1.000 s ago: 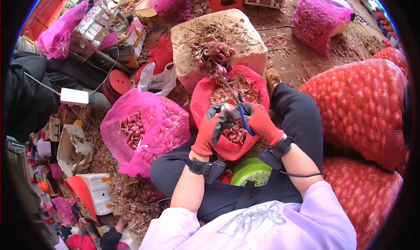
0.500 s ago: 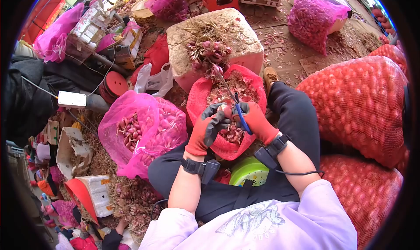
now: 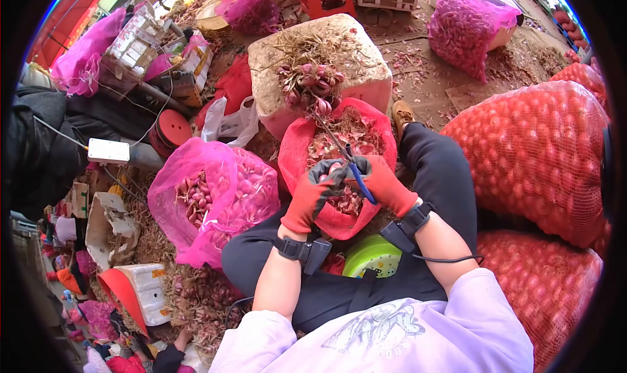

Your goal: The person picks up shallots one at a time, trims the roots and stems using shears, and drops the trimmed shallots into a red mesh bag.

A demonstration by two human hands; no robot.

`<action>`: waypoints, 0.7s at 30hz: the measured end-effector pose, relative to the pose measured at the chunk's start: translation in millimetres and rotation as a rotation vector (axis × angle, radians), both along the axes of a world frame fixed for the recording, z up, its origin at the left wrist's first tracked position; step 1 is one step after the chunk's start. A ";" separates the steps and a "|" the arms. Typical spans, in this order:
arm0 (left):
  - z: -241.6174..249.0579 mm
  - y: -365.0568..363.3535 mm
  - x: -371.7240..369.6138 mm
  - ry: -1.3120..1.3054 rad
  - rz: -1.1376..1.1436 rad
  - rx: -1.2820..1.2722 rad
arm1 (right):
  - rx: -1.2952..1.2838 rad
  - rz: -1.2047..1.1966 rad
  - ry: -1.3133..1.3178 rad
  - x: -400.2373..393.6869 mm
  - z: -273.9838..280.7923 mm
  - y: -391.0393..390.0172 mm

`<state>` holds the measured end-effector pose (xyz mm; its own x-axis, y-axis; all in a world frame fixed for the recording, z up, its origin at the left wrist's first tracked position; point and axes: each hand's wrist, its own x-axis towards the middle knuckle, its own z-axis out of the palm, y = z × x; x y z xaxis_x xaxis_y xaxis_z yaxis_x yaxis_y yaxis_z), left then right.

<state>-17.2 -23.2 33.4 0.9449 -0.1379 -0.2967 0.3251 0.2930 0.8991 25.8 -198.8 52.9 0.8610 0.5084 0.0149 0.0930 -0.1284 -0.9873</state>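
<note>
My left hand, in a red and dark grey glove, is closed around a shallot, mostly covered by the fingers. Blue-handled scissors are in my right hand, which wears the same kind of glove. Their blades point up and away, toward a bunch of shallots with dry stalks on a white foam box. Both hands are over a red mesh bag, which holds papery skins and trimmings. The fingertips of the two hands are close together.
A pink mesh bag of shallots stands at my left. Large full red mesh bags are stacked at my right. A green round object lies between my legs. Another person's dark sleeve shows at far left.
The left fingers have shifted over the shallot, so less of it shows. Both hands and the scissors have moved only slightly, and the bags and foam box stand as before.
</note>
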 end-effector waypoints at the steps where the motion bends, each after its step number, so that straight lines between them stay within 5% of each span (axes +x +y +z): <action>1: 3.2 2.5 -1.3 0.027 -0.014 -0.021 | -0.072 -0.062 -0.097 3.3 -2.2 -1.0; 5: 21.1 8.9 -2.0 0.156 -0.017 -0.186 | -0.544 -0.373 -0.454 24.1 4.5 -12.1; 7: 25.6 15.9 0.2 0.230 -0.043 -0.307 | -0.465 -0.430 -0.449 30.1 -5.6 -18.3; 10: 4.7 14.4 1.2 0.169 0.022 -0.407 | -0.058 -0.239 0.098 24.1 -1.7 -17.3; 11: 3.4 10.4 1.0 0.135 0.054 -0.396 | -0.083 -0.214 0.096 22.9 -0.2 -16.0; 13: 7.0 7.8 -0.7 0.021 0.037 -0.146 | -0.131 -0.166 0.092 21.0 1.0 -14.7; 16: -8.2 8.5 -1.5 -0.226 0.070 0.313 | -0.374 -0.162 -0.241 20.9 -5.9 -13.8; 19: -3.9 9.4 0.3 -0.303 0.159 0.513 | -0.563 -0.214 -0.727 14.4 -2.1 -14.8; 21: 7.1 10.1 2.2 -0.359 0.236 0.569 | -0.670 -0.162 -0.635 11.8 -7.2 -17.2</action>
